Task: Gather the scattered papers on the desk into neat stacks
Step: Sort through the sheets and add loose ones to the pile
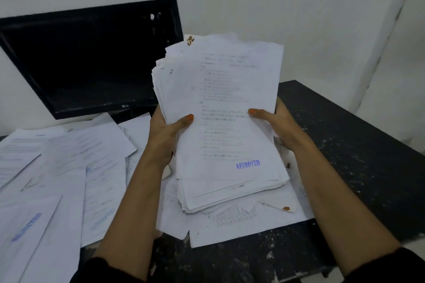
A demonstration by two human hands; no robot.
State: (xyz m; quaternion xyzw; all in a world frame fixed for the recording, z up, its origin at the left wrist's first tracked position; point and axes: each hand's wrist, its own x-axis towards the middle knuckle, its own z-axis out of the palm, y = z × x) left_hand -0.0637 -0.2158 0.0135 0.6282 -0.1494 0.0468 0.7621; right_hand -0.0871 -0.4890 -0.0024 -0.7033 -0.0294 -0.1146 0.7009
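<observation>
A person is holding up a thick stack of papers (220,122) in the middle of the frame, lifted above the desk (345,145). The left hand (166,135) is gripping the stack's left edge. Its thumb is lying flat across the front page and its other fingers are hiding behind the sheets. The right hand (273,124) is gripping the right edge the same way, thumb on the front and fingers tucked behind. Both hands are clamping on the stack, one on each side. The thumb nails are showing orange.

The sheets in the stack are not lining up evenly, and their edges are sticking out at the top and bottom. A blue "APPROVED" stamp (248,164) is showing near the bottom right of the front page.

More loose papers (69,167) are lying spread out across the left side of the frame, overlapping each other. A few torn, stained sheets (241,220) are sitting on the desk under the lifted stack. A dark monitor (92,60) is standing in the upper left, turned off. The dark, speckled desk is reaching to the right side of the frame.
</observation>
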